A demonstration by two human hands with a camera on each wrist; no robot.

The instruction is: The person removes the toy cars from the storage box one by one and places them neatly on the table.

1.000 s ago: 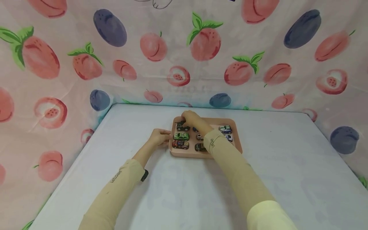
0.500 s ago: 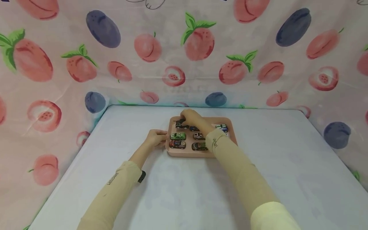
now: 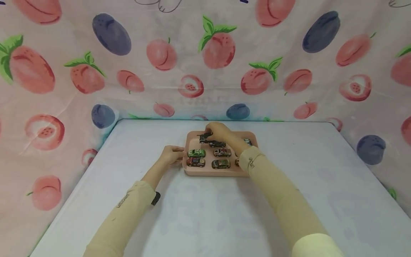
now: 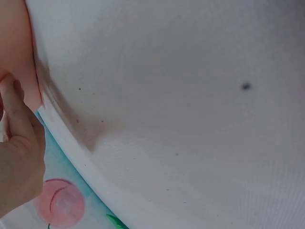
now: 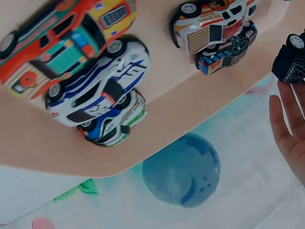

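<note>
My left hand (image 3: 172,154) is at the left side of a peach-coloured tray (image 3: 218,174). In the left wrist view, the fingers and thumb of that hand (image 4: 21,148) pinch the tray wall (image 4: 18,43). Over the tray's far left part, my right hand (image 3: 219,132) grips a small black toy truck (image 3: 203,139) with a thin rod sticking out. That truck (image 5: 291,64) shows at the right edge of the right wrist view, a white-hubbed wheel visible. Close beside it in the tray lies a dark toy car (image 3: 217,144).
Toy cars stand in rows: a green one (image 3: 196,153), a red-black one (image 3: 196,162), a white-orange one (image 3: 222,152) and a dark green one (image 3: 221,164). My right forearm (image 3: 273,182) hides part of the tray's right side. A fruit-print cloth (image 3: 205,71) hangs behind the white table (image 3: 199,214).
The head view has shifted, so everything drifts left. Within the tray, my right hand and the toy truck have moved a little to the right. My left hand stays at the tray's side.
</note>
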